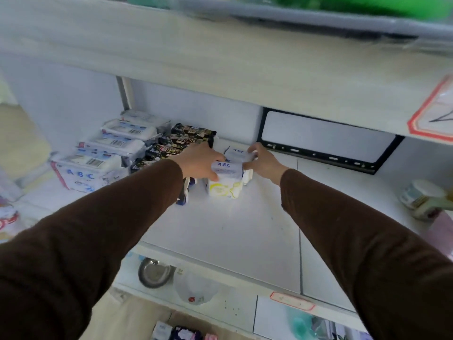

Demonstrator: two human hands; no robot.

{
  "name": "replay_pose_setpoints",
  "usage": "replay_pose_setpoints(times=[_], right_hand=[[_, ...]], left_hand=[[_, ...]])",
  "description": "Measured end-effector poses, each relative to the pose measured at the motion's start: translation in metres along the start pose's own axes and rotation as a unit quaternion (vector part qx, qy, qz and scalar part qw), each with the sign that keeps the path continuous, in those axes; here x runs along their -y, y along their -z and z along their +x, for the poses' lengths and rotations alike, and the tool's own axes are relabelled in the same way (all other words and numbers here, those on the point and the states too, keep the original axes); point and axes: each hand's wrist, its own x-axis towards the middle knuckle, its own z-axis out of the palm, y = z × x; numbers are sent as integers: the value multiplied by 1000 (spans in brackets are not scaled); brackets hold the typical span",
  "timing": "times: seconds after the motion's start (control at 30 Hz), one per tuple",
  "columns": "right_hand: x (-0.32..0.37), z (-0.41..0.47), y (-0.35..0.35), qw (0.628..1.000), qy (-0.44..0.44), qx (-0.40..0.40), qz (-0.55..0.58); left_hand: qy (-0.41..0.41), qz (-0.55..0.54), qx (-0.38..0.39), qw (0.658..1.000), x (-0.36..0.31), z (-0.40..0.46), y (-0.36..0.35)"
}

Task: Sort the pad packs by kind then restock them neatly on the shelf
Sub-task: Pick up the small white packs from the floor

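On the white shelf stand small white ABC pad packs. My left hand grips the front pack, which has a yellow pattern, with the thumb across its front. My right hand grips the pack behind it from the right side. To the left, a row of black pad packs runs toward the back. Further left stands a row of larger white ABC packs. A dark blue pack shows under my left wrist, mostly hidden.
A black-framed white panel leans at the back right of the shelf. A jar stands at the right edge. The shelf above overhangs with a red-edged label. Below are a metal bowl and more packs.
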Motion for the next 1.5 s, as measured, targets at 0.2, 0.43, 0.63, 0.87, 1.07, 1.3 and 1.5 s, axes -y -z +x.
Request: replay_pose_setpoints(times=[0.2,0.43,0.63,0.87,1.07,1.3,1.5], right_hand=[[4,20,-7,1000,5,-3,-25],[1,32,-11,999,-15,7,40],[6,32,-11,996,-19,20,80],[7,32,-15,993,-27,25,110],[3,20,-17,994,-27,32,104],[-2,-13,-32,986,58,-156,21],[17,-82,-67,948,121,-290,-52]], left_hand=[[13,0,-9,1000,13,12,0],[45,-9,-41,998,25,8,-16],[50,1,-51,997,27,13,-16],[48,13,-45,998,26,17,-14],[49,18,-67,996,24,13,-18],[21,-32,-115,993,22,-5,-22],[-38,-49,-216,975,23,-43,-31]])
